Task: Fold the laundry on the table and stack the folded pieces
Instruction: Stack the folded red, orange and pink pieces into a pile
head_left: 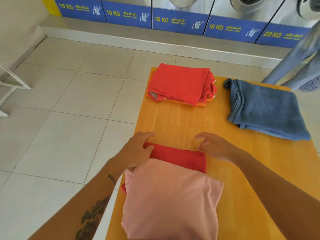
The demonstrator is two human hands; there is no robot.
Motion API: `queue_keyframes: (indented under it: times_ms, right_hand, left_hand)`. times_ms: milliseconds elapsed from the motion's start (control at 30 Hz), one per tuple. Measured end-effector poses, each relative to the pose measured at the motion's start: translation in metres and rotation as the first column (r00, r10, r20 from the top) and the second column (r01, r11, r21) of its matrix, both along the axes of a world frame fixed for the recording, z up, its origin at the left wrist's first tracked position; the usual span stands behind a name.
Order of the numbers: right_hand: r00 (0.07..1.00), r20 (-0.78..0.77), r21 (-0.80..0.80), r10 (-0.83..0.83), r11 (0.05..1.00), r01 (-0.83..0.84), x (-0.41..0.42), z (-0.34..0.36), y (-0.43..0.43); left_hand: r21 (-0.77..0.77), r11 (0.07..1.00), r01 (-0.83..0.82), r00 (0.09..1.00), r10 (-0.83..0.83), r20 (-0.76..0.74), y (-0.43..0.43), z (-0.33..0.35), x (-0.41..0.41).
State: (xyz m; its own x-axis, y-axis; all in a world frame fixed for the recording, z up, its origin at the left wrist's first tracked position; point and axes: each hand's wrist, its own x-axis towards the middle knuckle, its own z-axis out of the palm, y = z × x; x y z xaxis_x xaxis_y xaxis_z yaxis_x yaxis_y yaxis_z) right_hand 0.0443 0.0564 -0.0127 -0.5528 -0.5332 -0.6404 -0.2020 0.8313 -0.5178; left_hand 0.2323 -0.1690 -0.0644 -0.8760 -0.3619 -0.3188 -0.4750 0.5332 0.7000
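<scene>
This is a self-service laundromat. Well beyond the hands, a row of front-loading washing machines [190,4] stands on a raised step, each with a blue panel [179,21] marked in yellow with a load size: 10 KG, 10 KG, 15 KG, 15 KG, 20 KG, plus the word "washer". Under the hands is an orange wooden folding table [181,122] on a pale tiled floor [60,101].

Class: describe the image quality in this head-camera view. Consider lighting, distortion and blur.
Head view: bright, even daylight with soft shadows; wide-angle lens bends the washer panels and table edges; hands sharp over the pink piece, only the denim garment hanging at the right edge looks smeared.
</scene>
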Motion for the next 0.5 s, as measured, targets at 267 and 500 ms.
queue_keyframes:
  times_ms: [267, 500]
  right_hand:
    - [0.985, 0.148, -0.019, -0.091, 0.995, 0.095, 0.035, -0.012, 0.022]
    - [0.987, -0.110, -0.035, -0.121, 0.992, 0.118, 0.044, -0.024, 0.010]
  left_hand:
    - [-0.017, 0.999, 0.050, 0.992, -0.047, 0.121, 0.008, 0.007, 0.005]
    - [0.109, 0.985, -0.135, 0.988, 0.142, -0.062, 0.021, -0.001, -0.002]
